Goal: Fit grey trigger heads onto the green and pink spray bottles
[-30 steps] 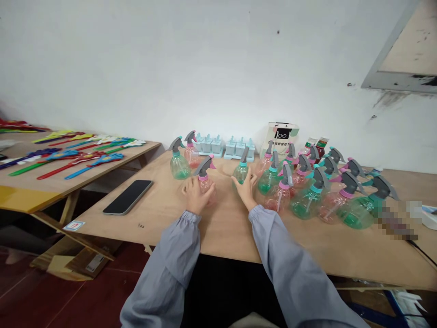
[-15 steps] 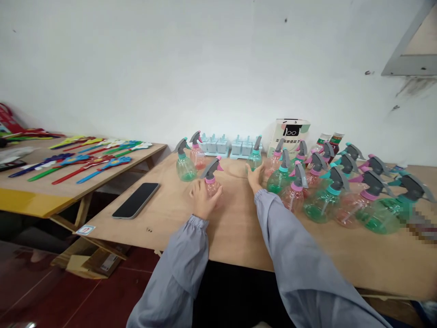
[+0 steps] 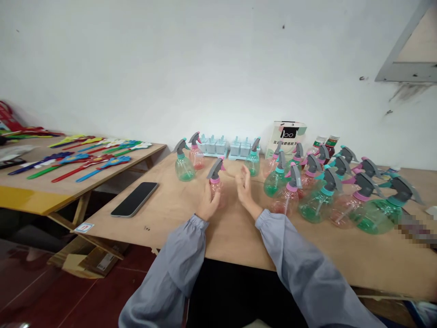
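Note:
My left hand point(image 3: 209, 203) is wrapped round a pink spray bottle point(image 3: 216, 182) with a grey trigger, which stands upright on the plywood table point(image 3: 239, 232). My right hand point(image 3: 244, 185) hovers just right of that bottle, fingers stretched out, holding nothing. A green spray bottle point(image 3: 253, 160) stands alone beyond my right hand, near the wall. To the right stands a crowd of several green and pink spray bottles point(image 3: 317, 193). Further left, a green bottle point(image 3: 183, 162) and a pink bottle point(image 3: 196, 152) stand as a pair.
A black phone point(image 3: 134, 199) lies on the table's left part. Light blue moulds point(image 3: 225, 146) and a white box point(image 3: 289, 134) stand by the wall. A second table point(image 3: 41, 187) at left carries several coloured hand-shaped clappers point(image 3: 85, 159). Cardboard point(image 3: 92, 259) lies on the red floor.
My right hand set the lone green bottle further back, let go of it, and drew back beside the pink bottle. My left hand stayed on the pink bottle.

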Demonstrator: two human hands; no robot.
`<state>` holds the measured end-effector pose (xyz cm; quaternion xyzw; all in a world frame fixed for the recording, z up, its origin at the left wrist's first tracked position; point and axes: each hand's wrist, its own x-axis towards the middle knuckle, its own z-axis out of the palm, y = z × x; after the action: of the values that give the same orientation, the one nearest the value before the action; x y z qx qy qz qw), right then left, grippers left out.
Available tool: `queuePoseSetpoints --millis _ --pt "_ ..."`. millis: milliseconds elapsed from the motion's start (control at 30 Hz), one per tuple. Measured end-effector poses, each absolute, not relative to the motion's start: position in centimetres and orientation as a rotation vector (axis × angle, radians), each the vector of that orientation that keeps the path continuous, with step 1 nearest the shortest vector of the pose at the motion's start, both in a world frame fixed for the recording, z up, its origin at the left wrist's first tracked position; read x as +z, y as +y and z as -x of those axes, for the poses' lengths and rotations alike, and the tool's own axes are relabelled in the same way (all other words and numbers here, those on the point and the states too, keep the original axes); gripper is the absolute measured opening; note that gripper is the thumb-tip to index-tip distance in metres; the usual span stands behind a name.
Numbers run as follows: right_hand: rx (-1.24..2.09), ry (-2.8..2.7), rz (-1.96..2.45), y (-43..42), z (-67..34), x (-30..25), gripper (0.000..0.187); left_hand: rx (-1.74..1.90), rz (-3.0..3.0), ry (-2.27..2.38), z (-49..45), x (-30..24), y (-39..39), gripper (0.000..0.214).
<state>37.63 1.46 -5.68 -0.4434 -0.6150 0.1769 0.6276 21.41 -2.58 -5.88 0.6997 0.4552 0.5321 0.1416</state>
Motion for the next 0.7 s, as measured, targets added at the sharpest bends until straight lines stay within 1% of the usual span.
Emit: queuePoseSetpoints --millis 67,133,267,333,367,433,500,567,633,667,700 --pt "0.447 -1.561 0.833 -0.6 -36.9 -4.2 0.083 1.498 -2.108 1.259 -22.4 -6.2 -3.2 0.059" --pt "0.439 -1.615 0.781 -2.1 -36.8 -2.6 0.086 1.455 -2.204 1.211 -23.4 -6.5 -3.9 0.06" --pt "0.385 -1.562 0.858 -3.2 -37.7 -0.7 0.076 1.38 -2.276 1.151 -23.7 -6.9 -4.4 0.069" --pt "0.381 -1.546 0.886 -3.4 -38.4 -0.5 0.074 1.497 -2.177 1.165 -22.4 -6.2 -3.3 0.068" --pt "0.391 -1.54 0.896 -3.6 -38.7 -0.5 0.074 1.618 -2.073 1.215 -21.5 -5.6 -2.4 0.063" --pt "0.411 -1.532 0.916 -3.9 -38.9 -0.6 0.07 1.857 -1.808 1.474 -19.1 -3.7 0.3 0.058" --pt "0.423 -1.523 0.933 -4.3 -38.9 -0.7 0.065 1.963 -1.561 1.798 -16.6 -1.6 3.4 0.063" --pt "0.421 -1.511 0.938 -4.6 -38.7 -0.7 0.06 1.88 -1.423 2.021 -14.3 0.1 6.4 0.078" --pt "0.41 -1.508 0.932 -4.5 -38.6 -0.6 0.056 1.706 -1.407 2.107 -12.5 0.8 8.7 0.094" --pt "0.401 -1.515 0.926 -4.5 -38.7 -0.5 0.053 1.624 -1.46 2.114 -11.9 0.8 9.5 0.096" --pt "0.4 -1.523 0.922 -4.4 -38.7 -0.4 0.048 1.557 -1.547 2.096 -11.5 0.7 10.1 0.094"
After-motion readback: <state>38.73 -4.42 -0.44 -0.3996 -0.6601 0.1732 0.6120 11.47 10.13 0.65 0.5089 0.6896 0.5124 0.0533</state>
